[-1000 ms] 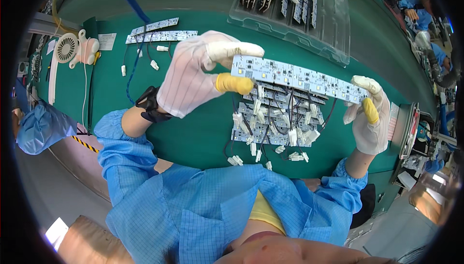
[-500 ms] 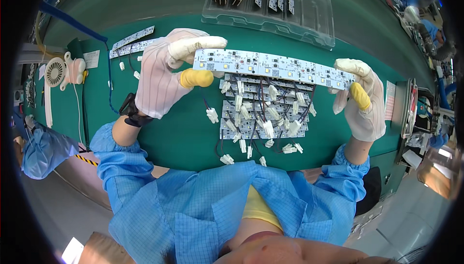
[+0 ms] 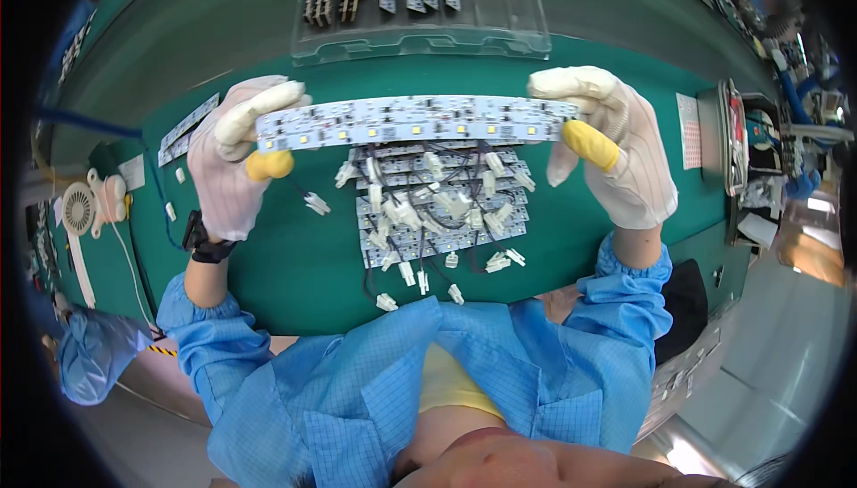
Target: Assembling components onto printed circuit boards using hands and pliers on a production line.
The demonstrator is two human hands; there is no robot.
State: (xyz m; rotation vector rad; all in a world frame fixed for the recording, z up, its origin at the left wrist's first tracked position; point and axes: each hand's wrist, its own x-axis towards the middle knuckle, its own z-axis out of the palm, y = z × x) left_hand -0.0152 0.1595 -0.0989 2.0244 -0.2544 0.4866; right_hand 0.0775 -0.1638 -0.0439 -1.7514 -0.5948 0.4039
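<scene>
Both gloved hands are busy here: the left hand [image 3: 230, 162] has the left end of an LED strip board [image 3: 415, 122] pinched, yellow-covered thumb low on the near edge, and the right hand [image 3: 620, 149] grips the other end much the same way. So the board sits right between the hands, long axis running left to right and pretty much level, LED side facing the camera. Neither hand is nearer, they've got an end each.

A white connector [image 3: 316, 203] dangles just by the left thumb; can't tell for sure which board it's wired to. Toward the person, a pile of LED boards [image 3: 384, 242] lies on the green bench [image 3: 303, 283], its far edge partly covered by the held board. Farther out, past the board, there's a clear plastic tray [image 3: 420, 46] with more strips.
</scene>
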